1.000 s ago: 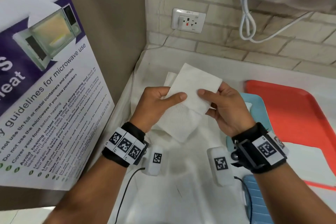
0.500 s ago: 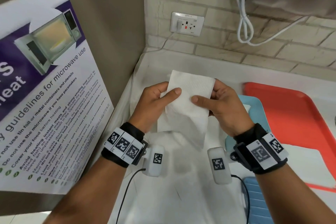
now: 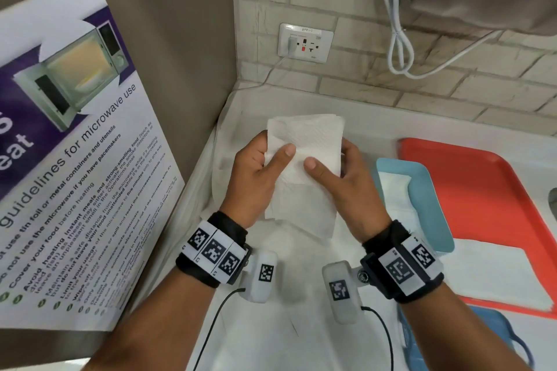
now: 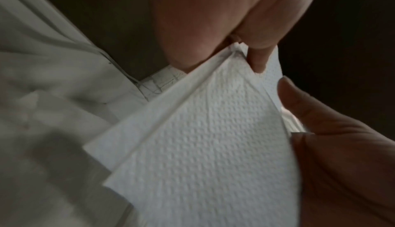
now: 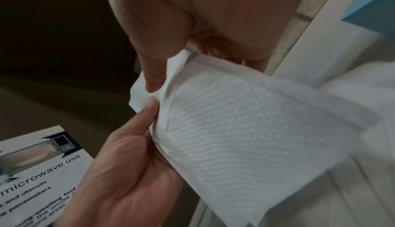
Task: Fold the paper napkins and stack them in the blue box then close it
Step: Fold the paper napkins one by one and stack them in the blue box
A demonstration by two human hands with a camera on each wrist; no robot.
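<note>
A white paper napkin [image 3: 304,156] is held in the air over the white counter, partly folded, its lower half hanging. My left hand [image 3: 271,156] pinches its left edge, thumb on top. My right hand [image 3: 331,166] pinches the right edge the same way. The left wrist view shows the embossed napkin [image 4: 213,146] with layered folded edges; the right wrist view shows the napkin [image 5: 245,121] pinched between both thumbs. The open blue box [image 3: 434,190] stands just right of my right hand, with folded napkins [image 3: 394,193] inside. Its blue lid [image 3: 497,337] lies at the bottom right.
A red tray [image 3: 488,184] lies right of the box, with flat white napkins [image 3: 494,274] on its near part. A microwave poster [image 3: 75,159] leans against the left wall. A brick wall with a socket [image 3: 304,42] and a white cable [image 3: 398,39] is behind.
The napkin has turned from a slanted diamond to upright and narrower. My two thumbs have come closer together on its front, and both hands have shifted slightly away from me.
</note>
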